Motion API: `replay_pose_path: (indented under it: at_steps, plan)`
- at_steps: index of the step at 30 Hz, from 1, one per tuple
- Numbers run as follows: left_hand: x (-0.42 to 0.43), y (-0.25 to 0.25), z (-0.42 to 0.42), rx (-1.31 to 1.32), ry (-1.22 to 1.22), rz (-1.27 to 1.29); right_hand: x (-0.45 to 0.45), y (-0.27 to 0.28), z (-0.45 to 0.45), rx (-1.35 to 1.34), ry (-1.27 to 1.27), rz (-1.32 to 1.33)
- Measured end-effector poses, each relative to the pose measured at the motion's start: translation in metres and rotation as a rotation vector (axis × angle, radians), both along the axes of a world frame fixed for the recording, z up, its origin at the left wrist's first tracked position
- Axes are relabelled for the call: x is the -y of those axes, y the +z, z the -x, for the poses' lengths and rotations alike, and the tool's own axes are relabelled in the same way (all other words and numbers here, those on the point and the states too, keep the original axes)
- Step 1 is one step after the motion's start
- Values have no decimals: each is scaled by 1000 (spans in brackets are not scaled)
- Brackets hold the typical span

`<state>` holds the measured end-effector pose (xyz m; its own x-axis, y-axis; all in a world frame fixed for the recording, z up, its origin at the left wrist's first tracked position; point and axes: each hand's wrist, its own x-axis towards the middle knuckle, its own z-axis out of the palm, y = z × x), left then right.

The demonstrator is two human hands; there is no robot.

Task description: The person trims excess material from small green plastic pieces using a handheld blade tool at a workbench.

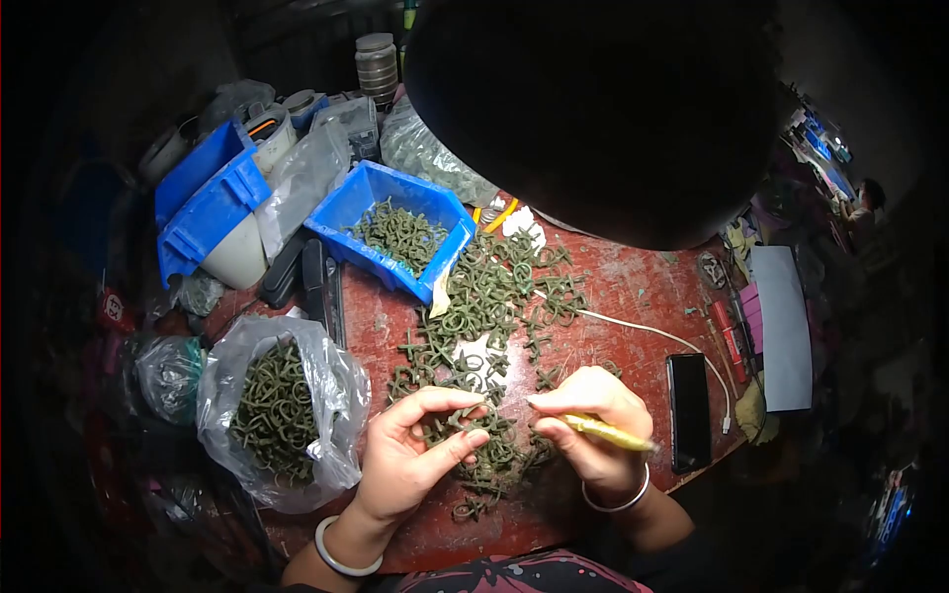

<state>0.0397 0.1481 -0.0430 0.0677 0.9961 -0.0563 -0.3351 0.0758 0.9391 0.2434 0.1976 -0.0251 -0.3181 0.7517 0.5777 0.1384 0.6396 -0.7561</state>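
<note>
My left hand [395,460] pinches a small dark-green ring-shaped piece [479,409] between thumb and fingertips, just above the pile. Closed around a slim yellow-handled tool [605,432], my right hand [615,395] is close by on the right; the tool's working tip is hard to make out. Many similar green ring-and-cross pieces [484,306] lie loose on the red table [633,296], in front of and beneath both hands. A blue bin [326,219] behind them contains more such pieces. At left, an open clear plastic bag [219,395] is also filled with them.
A black phone [689,410] lies right of my right hand, beside a white cable [652,331]. Red markers [727,336] and a pale sheet [781,326] are farther right. Another blue bin [213,198] leans at back left. A large dark round shape [593,119] blocks the upper view.
</note>
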Motion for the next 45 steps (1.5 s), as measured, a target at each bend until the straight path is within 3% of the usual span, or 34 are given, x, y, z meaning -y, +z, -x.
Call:
replay_pose_path:
  at_steps: [2,4,5,6,15,30,32,34,36,38,42,45]
  plan:
    - [0,5,0,-32,-18,13,3,4,-2,-9,59,78]
    - [-2,6,0,-63,-38,28,15,6,4,-357,82,669]
    - [-4,5,0,-223,-34,-140,16,6,4,-365,72,698]
    - [-5,5,0,-382,-30,-310,16,4,4,-365,70,699]
    - [-3,9,-3,-375,-192,-258,12,-4,1,-242,64,554]
    - [-4,7,0,-321,-299,-232,9,-3,-5,-350,91,782]
    - [-2,0,0,-314,-304,-225,12,-3,-2,-148,92,524]
    - [-2,-2,1,-309,-306,-218,13,-4,0,-179,123,547]
    - [-3,0,3,-272,-274,-170,13,1,2,-451,78,629]
    - [-2,12,-1,-64,-224,130,8,-5,-2,-419,-29,602]
    - [-3,5,-3,148,-116,211,10,-5,-3,-206,178,630]
    - [-3,4,-2,206,-92,232,12,-8,6,-140,267,493]
